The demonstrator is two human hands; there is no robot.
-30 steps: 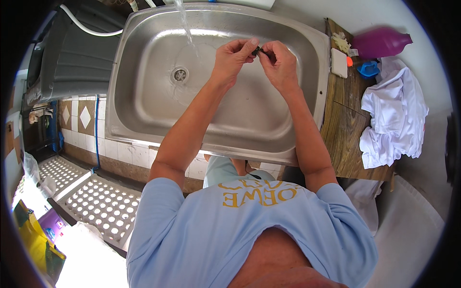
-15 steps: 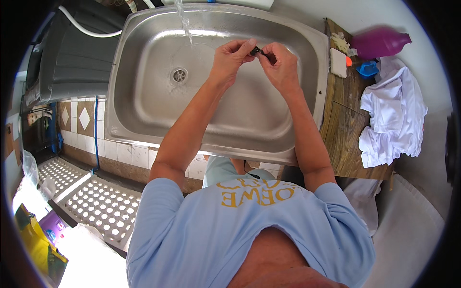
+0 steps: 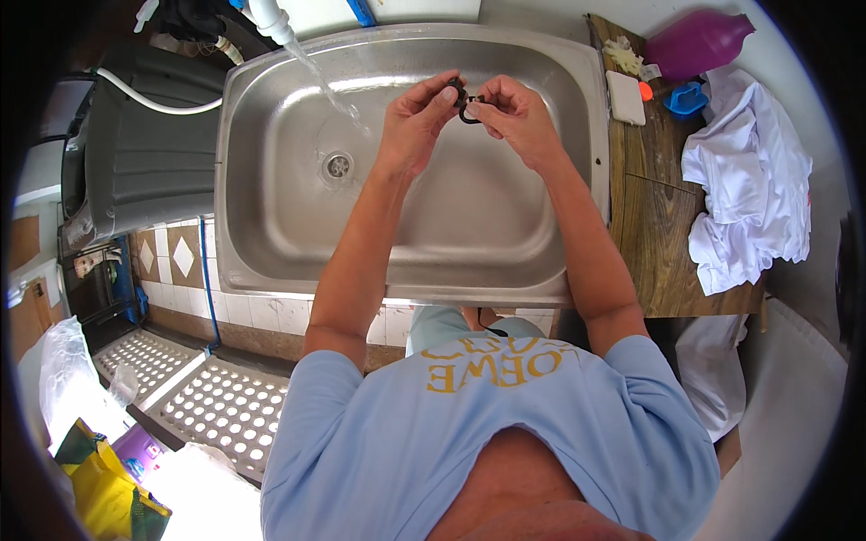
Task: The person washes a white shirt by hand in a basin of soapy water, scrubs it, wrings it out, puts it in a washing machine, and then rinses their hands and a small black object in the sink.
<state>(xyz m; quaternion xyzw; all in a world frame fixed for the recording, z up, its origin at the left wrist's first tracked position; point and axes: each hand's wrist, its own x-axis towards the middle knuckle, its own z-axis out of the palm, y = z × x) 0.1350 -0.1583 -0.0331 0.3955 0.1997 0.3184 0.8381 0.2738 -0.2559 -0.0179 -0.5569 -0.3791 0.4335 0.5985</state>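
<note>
Head view looks down on one stainless steel sink (image 3: 271, 225), whose basin lies below and all around the grip, with one drain (image 3: 337, 165) down and to the left of it. One white tap spout (image 3: 269, 16) up to the left sends a single stream of water (image 3: 329, 90) slanting into the basin, passing left of the grip and, as far as I can tell, not touching the hands. To the right of the grip runs a wooden counter (image 3: 649, 225) carrying one heap of white cloth (image 3: 749, 198), one purple jug (image 3: 699, 41), one white bar of soap (image 3: 625, 97) and one small blue piece (image 3: 686, 99). Both hands meet over the far half of the sink: the left hand (image 3: 417, 117) and the right hand (image 3: 512, 113) each pinch, with fingertips closed, one small dark ring-like object (image 3: 463, 101) held between them, clear of the steel. It looks light and thin, probably pliable like rubber or cord, though it is too small to tell for sure; wet, it could slip, so a fingertip pinch on opposite sides of the loop seems the safest hold.
</note>
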